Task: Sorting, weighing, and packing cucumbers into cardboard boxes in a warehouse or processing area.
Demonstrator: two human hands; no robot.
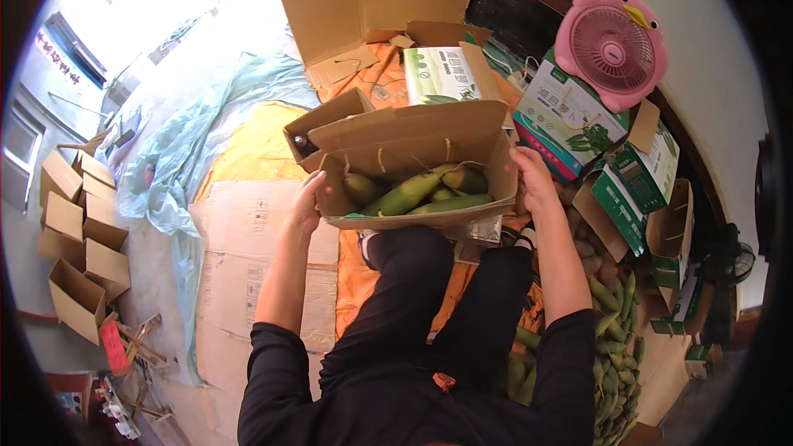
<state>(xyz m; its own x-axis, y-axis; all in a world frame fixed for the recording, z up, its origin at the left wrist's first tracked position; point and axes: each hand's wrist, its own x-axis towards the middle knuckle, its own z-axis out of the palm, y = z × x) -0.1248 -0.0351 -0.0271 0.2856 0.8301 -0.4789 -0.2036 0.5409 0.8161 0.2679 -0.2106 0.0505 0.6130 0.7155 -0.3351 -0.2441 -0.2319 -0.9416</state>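
Two hands (309, 201) (535, 179) hold a box (417, 134) — edge seemingly near a carton (334, 114).

A pink fan (613, 51) sits right, crumpled blue plastic sheeting (175, 144) left.

Mostly browns and greens, one loud pink

Box (413, 134): plain brown inside, yellow cord loops (381, 159). Vegetables in it (407, 196): green, one shading toward yellow. Vegetable heap (615, 380): light to dark green. Trousers (388, 297), sleeves (277, 363): black. Ground sheet (350, 281) orange; another sheet (252, 144) yellow. Plastic film (178, 165): pale blue. Fan (611, 49): pink, yellow beak (635, 16), dark eyes (655, 24). Carton below fan (562, 107): white, green leaf print (589, 139), pink band (541, 151).
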